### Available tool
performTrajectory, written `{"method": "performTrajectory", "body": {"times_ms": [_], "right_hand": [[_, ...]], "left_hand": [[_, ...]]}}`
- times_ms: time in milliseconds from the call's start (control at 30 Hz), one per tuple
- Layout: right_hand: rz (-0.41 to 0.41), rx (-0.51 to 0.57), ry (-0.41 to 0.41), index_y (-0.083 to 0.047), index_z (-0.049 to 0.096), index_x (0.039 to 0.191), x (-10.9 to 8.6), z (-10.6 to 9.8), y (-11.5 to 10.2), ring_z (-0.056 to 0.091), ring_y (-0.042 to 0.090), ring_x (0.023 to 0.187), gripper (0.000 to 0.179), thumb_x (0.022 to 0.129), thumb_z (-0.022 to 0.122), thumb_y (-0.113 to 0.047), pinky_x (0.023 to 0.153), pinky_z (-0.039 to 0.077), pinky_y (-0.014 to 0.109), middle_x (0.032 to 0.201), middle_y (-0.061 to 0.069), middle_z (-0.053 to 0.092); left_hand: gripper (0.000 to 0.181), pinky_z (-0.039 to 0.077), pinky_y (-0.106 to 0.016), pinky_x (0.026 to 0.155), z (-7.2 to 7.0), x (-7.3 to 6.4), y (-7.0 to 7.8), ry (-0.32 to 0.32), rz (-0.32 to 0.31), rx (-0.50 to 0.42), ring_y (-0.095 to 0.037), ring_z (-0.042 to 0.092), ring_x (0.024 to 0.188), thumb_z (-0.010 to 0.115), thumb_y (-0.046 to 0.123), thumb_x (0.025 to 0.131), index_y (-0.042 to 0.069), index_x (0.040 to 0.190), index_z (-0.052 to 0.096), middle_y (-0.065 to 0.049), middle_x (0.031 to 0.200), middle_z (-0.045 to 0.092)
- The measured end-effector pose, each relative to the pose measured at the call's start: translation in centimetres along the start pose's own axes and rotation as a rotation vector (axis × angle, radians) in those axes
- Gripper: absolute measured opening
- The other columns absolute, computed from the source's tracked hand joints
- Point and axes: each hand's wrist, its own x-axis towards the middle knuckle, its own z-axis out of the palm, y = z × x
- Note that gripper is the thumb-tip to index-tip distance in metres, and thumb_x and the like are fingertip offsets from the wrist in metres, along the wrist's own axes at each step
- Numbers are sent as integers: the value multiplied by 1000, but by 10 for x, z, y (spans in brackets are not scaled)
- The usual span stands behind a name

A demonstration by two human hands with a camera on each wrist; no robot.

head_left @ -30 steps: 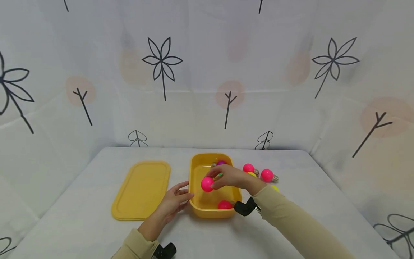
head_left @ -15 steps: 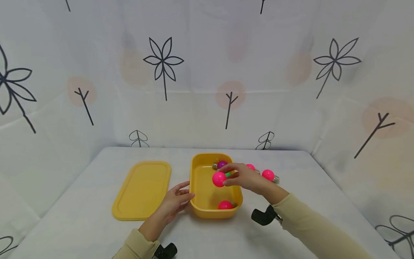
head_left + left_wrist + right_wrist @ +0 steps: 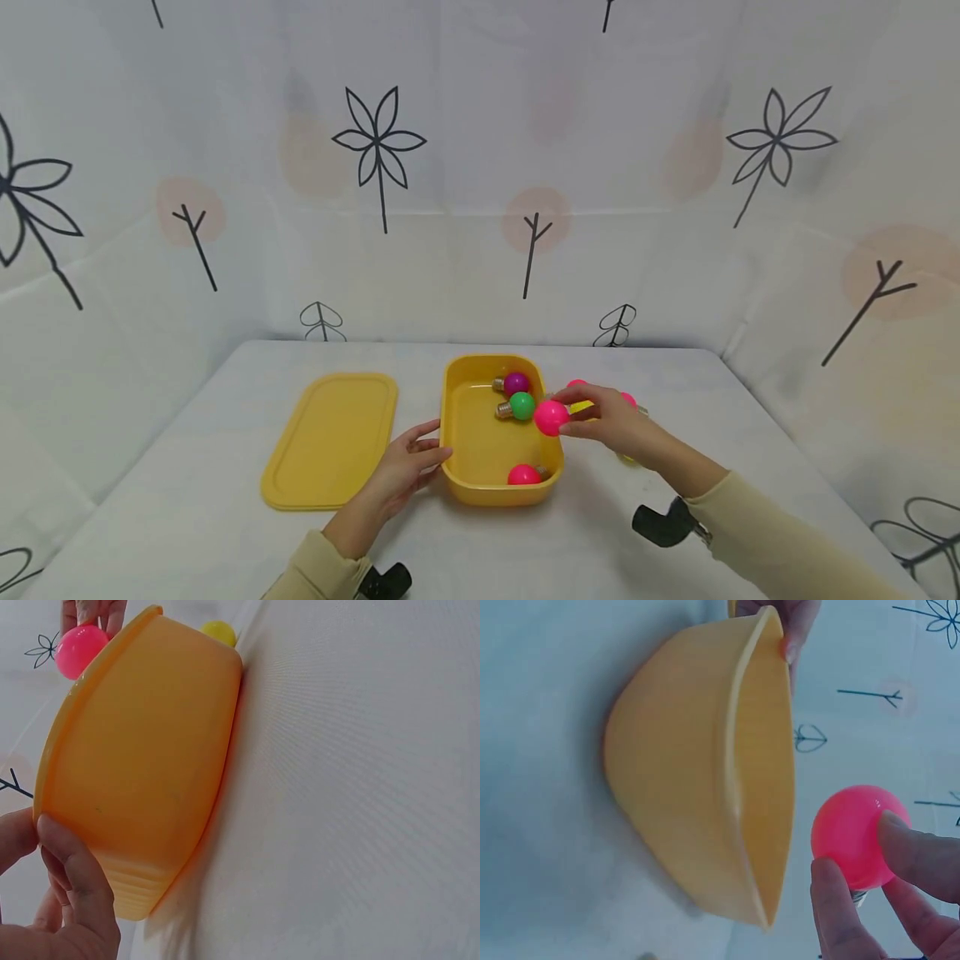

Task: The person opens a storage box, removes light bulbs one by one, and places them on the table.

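Note:
My right hand (image 3: 630, 427) pinches a pink light bulb (image 3: 551, 417) by its round glass, over the right rim of a yellow plastic box (image 3: 472, 450). In the right wrist view, thumb and fingers press the pink bulb (image 3: 855, 832) from both sides, its metal base partly showing below. My left hand (image 3: 405, 467) grips the box's left rim between thumb and fingers; the left wrist view shows the fingers at the rim of the box (image 3: 150, 742). Inside the box lie a purple bulb (image 3: 517, 383), a green bulb (image 3: 522, 406) and, at the near end, another pink bulb (image 3: 523, 475).
A yellow lid (image 3: 330, 442) lies flat on the white table (image 3: 225, 517), left of the box. To the right, partly hidden behind my right hand, are more pink and yellow bulbs, among them a pink bulb (image 3: 628, 400). A patterned curtain (image 3: 450, 167) hangs behind.
My right hand has carried the pink bulb rightward from over the middle of the box to its right rim, uncovering the green bulb. The left hand has stayed on the rim.

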Motion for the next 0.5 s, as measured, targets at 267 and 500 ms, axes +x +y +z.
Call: {"method": "performTrajectory", "body": {"times_ms": [267,500], "right_hand": [[33,-35,58,-5,58,121,-13,-10,16,56,32,104,45,81,73,-15,78,53,41,126,17,48],[75,-89,111,-5,58,121,-17,-12,35,53,34,104,46,79,74,-18,76,54,39,120,16,52]], "left_hand": [[57,52,-30,76,-1,1,-1,6,-6,2,-18,56,83,67,7,86,3,137,42,-12,104,51],[57,52,-30,76,-2,1,-2,-5,-4,-3,-19,57,84,67,9,86,3,137,42,-12,105,51]]}}
